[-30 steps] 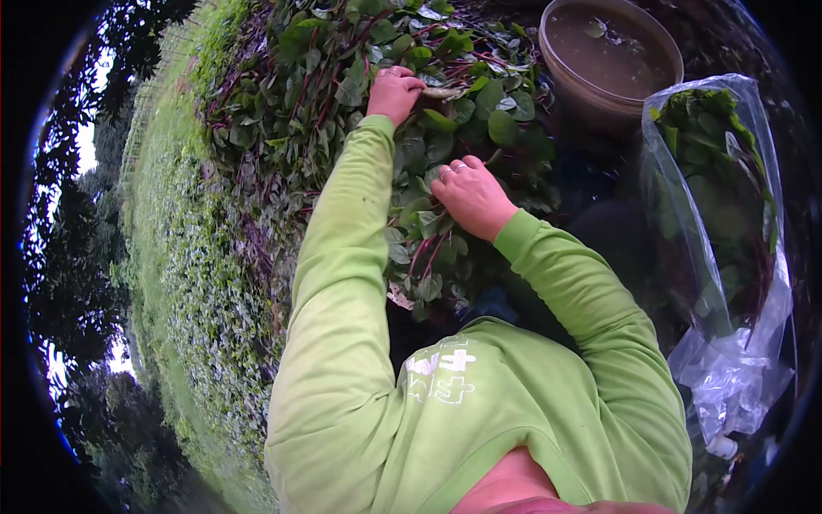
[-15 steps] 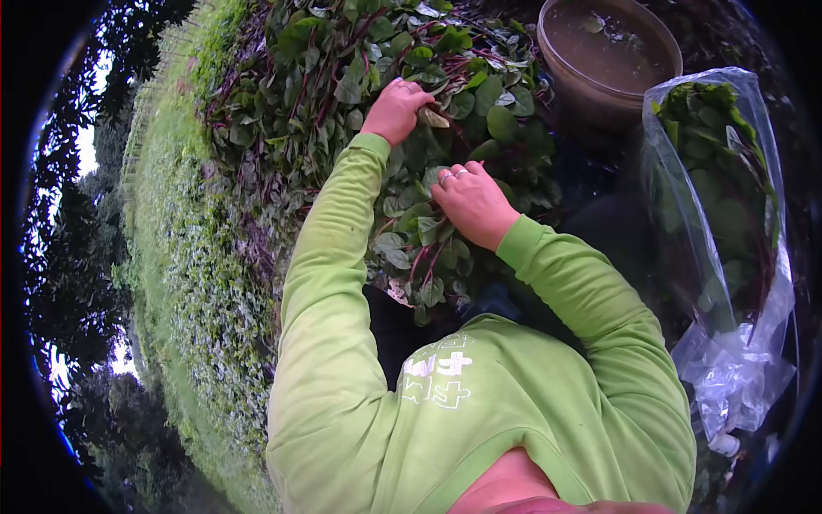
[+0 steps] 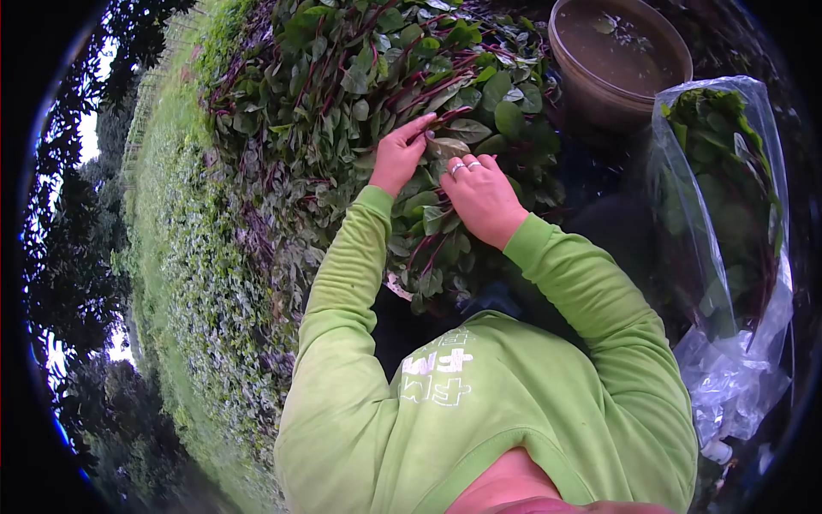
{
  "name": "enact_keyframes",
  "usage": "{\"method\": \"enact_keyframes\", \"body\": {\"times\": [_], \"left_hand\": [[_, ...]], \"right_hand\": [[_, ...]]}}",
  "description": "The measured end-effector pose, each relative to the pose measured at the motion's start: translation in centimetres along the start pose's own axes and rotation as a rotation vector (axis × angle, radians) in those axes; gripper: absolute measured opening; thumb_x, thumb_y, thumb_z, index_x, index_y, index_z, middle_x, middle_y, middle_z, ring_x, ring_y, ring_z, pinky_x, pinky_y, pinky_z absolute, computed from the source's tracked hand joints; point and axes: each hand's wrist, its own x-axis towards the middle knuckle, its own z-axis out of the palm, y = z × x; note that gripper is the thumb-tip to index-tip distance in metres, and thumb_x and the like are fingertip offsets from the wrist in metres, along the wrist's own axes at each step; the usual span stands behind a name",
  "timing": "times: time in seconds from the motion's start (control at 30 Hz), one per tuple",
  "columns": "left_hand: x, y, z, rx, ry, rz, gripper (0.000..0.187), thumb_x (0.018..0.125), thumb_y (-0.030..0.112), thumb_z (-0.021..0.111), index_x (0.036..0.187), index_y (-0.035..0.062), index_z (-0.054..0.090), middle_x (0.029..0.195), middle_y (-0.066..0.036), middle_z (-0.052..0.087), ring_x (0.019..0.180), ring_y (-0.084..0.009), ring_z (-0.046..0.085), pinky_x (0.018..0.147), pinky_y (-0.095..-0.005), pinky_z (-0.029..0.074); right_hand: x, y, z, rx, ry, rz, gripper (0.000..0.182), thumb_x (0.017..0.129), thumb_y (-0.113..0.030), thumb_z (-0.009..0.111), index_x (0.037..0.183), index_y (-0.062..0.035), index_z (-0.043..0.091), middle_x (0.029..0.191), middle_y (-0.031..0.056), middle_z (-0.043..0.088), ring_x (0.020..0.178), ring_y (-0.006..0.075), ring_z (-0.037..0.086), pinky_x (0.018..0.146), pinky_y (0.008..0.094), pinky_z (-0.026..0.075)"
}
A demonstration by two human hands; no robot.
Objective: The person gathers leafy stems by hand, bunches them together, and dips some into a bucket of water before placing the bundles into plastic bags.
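Red-stemmed leafy greens (image 3: 342, 128) lie in a thick heap in front of me. My left hand (image 3: 401, 156) is over the near part of the heap, its index finger stretched forward and its thumb against a pale yellowish leaf (image 3: 449, 147); it seems to pinch that leafy stem, though the contact is partly hidden. Just to the right, my right hand (image 3: 486, 201), with rings on its fingers, is closed around a bunch of the greens (image 3: 437, 236). Leaves and red stems hang out below its fingers toward my lap. The two hands are close together but apart.
A round bucket (image 3: 569, 47) of brownish water with floating leaf bits stands at the upper right. Below it, a clear plastic bag (image 3: 736, 368) holds more leafy greens (image 3: 723, 188). Grass and low plants (image 3: 205, 283) stretch along the left, with dark trees beyond.
My left hand has come back toward my body and closer to my right hand, with the pale leaf moving along. My right hand still grips the bunch, slightly shifted. The view has turned a little.
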Motion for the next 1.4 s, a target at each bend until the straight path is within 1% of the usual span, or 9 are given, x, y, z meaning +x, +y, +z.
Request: {"method": "enact_keyframes", "body": {"times": [0.07,0.2,0.57,0.67,0.77,0.87,1.13,1.3,1.4], "left_hand": [[0.2,0.1,-1.9,-0.192,0.063,-0.057,0.038,0.099,0.002,0.06,0.137,0.0041,0.061,0.119,-0.001,0.071,0.1,-0.0097,0.064,0.093,-0.0259,0.051],[1.9,4.6,-10.4,-0.523,0.379,-0.098,0.03,0.1,0.005,0.057,0.129,0.0072,0.052,0.12,-0.019,0.07,0.091,-0.0249,0.072,0.082,-0.0349,0.059],[-0.2,7.0,-18.0,-0.756,0.548,-0.09,0.024,0.104,0.018,0.057,0.122,0.0016,0.059,0.117,-0.019,0.07,0.104,-0.0316,0.071,0.094,-0.0433,0.057],[-1.2,6.2,-16.7,-0.933,0.648,-0.138,0.026,0.103,0.018,0.06,0.12,-0.0011,0.06,0.114,-0.018,0.071,0.107,-0.0309,0.07,0.098,-0.044,0.056],[-3.3,6.2,-12.2,-1.146,0.523,-0.244,0.024,0.1,0.014,0.064,0.12,0.0018,0.061,0.112,-0.014,0.072,0.106,-0.0273,0.07,0.102,-0.0493,0.054],[-5.3,6.2,-6.1,-1.28,0.404,-0.294,0.024,0.1,0.012,0.062,0.122,0.0017,0.061,0.118,-0.015,0.071,0.109,-0.0271,0.07,0.109,-0.0546,0.049],[-6.7,6.0,0.7,-1.72,0.294,-0.264,0.032,0.1,0.017,0.064,0.131,0.0088,0.06,0.138,-0.021,0.058,0.102,-0.0239,0.071,0.107,-0.0527,0.05],[-7.5,4.6,-1.7,-0.621,0.674,-0.136,0.022,0.1,0.011,0.065,0.118,-0.0013,0.068,0.106,-0.012,0.072,0.091,-0.0192,0.071,0.082,-0.0342,0.063],[-9.3,4.7,-7.0,-0.59,0.95,-0.111,0.019,0.101,0.018,0.065,0.108,0.0014,0.069,0.095,-0.01,0.071,0.086,-0.0177,0.071,0.08,-0.0317,0.064]], "right_hand": [[-0.1,-0.1,0.3,0.007,-0.011,-0.009,0.018,0.083,-0.014,0.059,0.1,-0.0078,0.063,0.109,0.0109,0.061,0.106,0.0259,0.059,0.093,0.0408,0.045],[0.1,-0.3,-0.1,0.047,-0.057,-0.024,0.02,0.083,-0.014,0.062,0.102,-0.0082,0.065,0.111,0.0101,0.064,0.109,0.0238,0.059,0.093,0.0378,0.043],[0.7,-1.2,-0.1,0.074,0.046,-0.147,0.022,0.079,-0.01,0.061,0.101,-0.0066,0.062,0.104,0.0093,0.061,0.102,0.0253,0.058,0.093,0.0395,0.043],[1.0,-1.8,-0.6,0.107,-0.094,-0.144,0.022,0.081,-0.01,0.061,0.102,-0.006,0.063,0.12,0.0133,0.061,0.115,0.0275,0.058,0.097,0.0418,0.044],[1.0,-2.5,-0.4,0.095,0.221,-0.232,0.018,0.085,-0.015,0.061,0.099,-0.0063,0.066,0.137,0.0171,0.057,0.129,0.0301,0.055,0.099,0.0425,0.045],[1.2,-2.8,-0.6,0.182,0.221,-0.192,0.019,0.085,-0.017,0.061,0.098,-0.0056,0.067,0.149,0.0199,0.049,0.138,0.0336,0.048,0.102,0.0436,0.044],[1.0,-1.4,1.3,0.12,0.019,-0.155,0.015,0.083,-0.013,0.058,0.094,-0.007,0.067,0.107,0.0137,0.063,0.105,0.0282,0.061,0.092,0.0405,0.044],[0.5,-1.5,0.8,0.135,-0.045,-0.198,0.017,0.083,-0.013,0.059,0.097,-0.0076,0.067,0.107,0.0128,0.064,0.104,0.027,0.061,0.092,0.0398,0.044],[0.5,-1.4,0.8,0.06,-0.025,-0.227,0.014,0.084,-0.014,0.059,0.093,-0.0082,0.068,0.105,0.0113,0.065,0.101,0.0246,0.062,0.09,0.038,0.044]]}}
